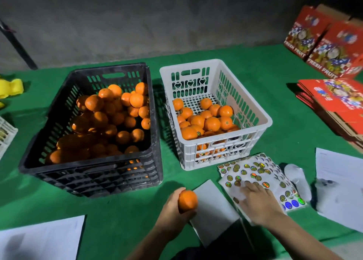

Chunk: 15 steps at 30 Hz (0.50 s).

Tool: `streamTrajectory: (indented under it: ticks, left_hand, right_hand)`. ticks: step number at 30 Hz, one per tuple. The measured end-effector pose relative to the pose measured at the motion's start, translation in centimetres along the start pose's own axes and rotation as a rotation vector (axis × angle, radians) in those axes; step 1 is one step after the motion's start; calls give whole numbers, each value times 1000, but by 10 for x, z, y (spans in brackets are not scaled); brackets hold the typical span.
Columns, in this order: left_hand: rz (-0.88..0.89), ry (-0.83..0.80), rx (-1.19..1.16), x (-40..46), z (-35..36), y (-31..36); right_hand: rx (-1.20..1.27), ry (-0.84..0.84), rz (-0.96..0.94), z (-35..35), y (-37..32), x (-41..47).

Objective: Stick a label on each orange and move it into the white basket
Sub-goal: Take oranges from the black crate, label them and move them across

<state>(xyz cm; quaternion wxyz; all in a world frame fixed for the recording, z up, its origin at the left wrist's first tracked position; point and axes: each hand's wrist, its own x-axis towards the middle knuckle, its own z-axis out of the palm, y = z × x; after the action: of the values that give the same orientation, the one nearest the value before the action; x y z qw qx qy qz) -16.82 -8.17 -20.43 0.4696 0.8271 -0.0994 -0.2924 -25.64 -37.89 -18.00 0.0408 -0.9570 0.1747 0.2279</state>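
Black slatted plastic crate [94, 126], heaped with unlabelled fruit, stands well to the left of and beyond the gripped fruit, within easy reach as the supply. Nearer, the left hand [172, 206] curls its fingers round one round orange [187, 200], holding it up just above the green cloth-covered table [284, 94], probably so that its bare skin faces the other hand. Beyond that grip and a little to its right sits the white perforated plastic basket [255, 110], partly filled with stickered oranges, close enough for a short drop. Right of the held orange, the right hand [257, 200] lies on the white sheets of round shiny stickers [253, 173], fingertips [247, 185] pressed to a label, seemingly peeling it; whether one is already pinched I cannot tell
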Motion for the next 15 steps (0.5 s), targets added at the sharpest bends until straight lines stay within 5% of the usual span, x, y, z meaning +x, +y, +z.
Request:
streamTrajectory:
  ticks: [7,15]
  left_hand:
    - [-8,24,-27,1,-1,-3]
    - [41,-117,69,-4,10,-2]
  right_hand:
    - [32,-96,-276,20,-46,-20]
    - [42,81,-283,20,-61,4]
